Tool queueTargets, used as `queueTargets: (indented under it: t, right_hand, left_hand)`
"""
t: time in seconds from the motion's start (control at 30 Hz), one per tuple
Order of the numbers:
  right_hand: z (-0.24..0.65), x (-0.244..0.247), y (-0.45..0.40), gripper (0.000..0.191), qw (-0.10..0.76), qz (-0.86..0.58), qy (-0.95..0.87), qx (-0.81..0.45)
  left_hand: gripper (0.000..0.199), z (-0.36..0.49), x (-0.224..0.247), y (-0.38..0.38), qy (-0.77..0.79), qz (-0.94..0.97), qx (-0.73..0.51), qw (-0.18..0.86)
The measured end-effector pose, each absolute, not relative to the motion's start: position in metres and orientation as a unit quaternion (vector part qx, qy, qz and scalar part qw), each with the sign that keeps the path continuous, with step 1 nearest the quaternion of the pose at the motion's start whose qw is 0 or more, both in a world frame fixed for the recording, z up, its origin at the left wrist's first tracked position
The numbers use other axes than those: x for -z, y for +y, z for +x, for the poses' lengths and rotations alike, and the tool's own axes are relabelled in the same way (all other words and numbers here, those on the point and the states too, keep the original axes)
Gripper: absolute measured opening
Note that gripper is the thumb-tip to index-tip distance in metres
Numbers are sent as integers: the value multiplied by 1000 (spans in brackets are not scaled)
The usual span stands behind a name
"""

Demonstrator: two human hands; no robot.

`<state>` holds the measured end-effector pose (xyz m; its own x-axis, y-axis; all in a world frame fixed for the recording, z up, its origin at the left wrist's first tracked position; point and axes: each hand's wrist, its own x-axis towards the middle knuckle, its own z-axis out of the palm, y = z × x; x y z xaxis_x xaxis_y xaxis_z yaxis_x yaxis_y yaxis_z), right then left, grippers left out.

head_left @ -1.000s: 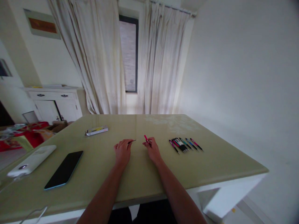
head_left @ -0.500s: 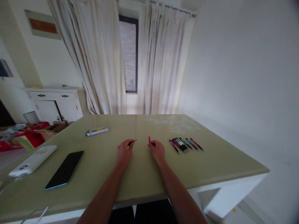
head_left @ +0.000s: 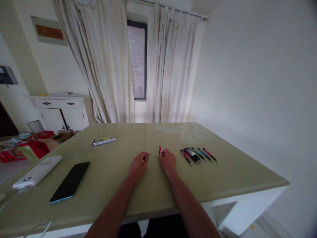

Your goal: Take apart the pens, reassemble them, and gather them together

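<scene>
My left hand is closed in a pinch on a slim dark pen part, whose thin tip points to the right. Just beside it, my right hand grips a short pink pen barrel that stands roughly upright between thumb and fingers. A small gap separates the two pieces. Fingers cover most of both, so their full shape is hidden. To the right of my right hand lies a row of pens in several colours, with black grips and their tips toward me.
On the pale green table, a small open box with something yellow lies at the back left. A black-screened phone and a white power bank with a cable are on the left. A wall borders the right side.
My left hand has moved right, bringing its dark pen part closer to the pink barrel. My right hand keeps nearly the same place. The view has shifted slightly.
</scene>
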<state>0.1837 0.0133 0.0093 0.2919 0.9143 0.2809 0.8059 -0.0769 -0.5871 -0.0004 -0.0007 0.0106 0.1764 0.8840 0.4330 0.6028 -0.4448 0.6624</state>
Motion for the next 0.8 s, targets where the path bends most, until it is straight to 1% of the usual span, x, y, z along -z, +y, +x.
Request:
queueTargets:
  t: [0.13, 0.3, 0.4, 0.5, 0.6, 0.63, 0.7, 0.8]
  right_hand:
    - [184, -10, 14, 13, 324, -738, -587, -76]
    - [184, -8, 16, 24, 319, -733, -599, -44]
    - [186, -5, 18, 26, 344, -722, -600, -26]
    - [188, -5, 17, 27, 379, -710, -594, -15]
    - [186, -9, 13, 36, 424, -660, -620, -9]
    - [184, -10, 10, 39, 446, -630, -635, -27]
    - [179, -12, 6, 37, 486, -555, -667, -101]
    - [173, -12, 4, 27, 497, -468, -698, -216]
  left_hand:
    - [33, 0, -14, -3, 509, 757, -374, 166]
    - [42, -1, -16, -5, 539, 752, -349, 149]
    - [44, -1, -15, -5, 540, 759, -334, 146]
    - [41, 0, -14, -4, 523, 769, -337, 146]
    - [35, 0, -12, -2, 516, 772, -340, 149]
    - [34, 0, -11, -2, 513, 774, -340, 148]
    - [33, -1, -11, -1, 507, 778, -340, 146]
    - [34, -1, -12, -2, 507, 778, -340, 146]
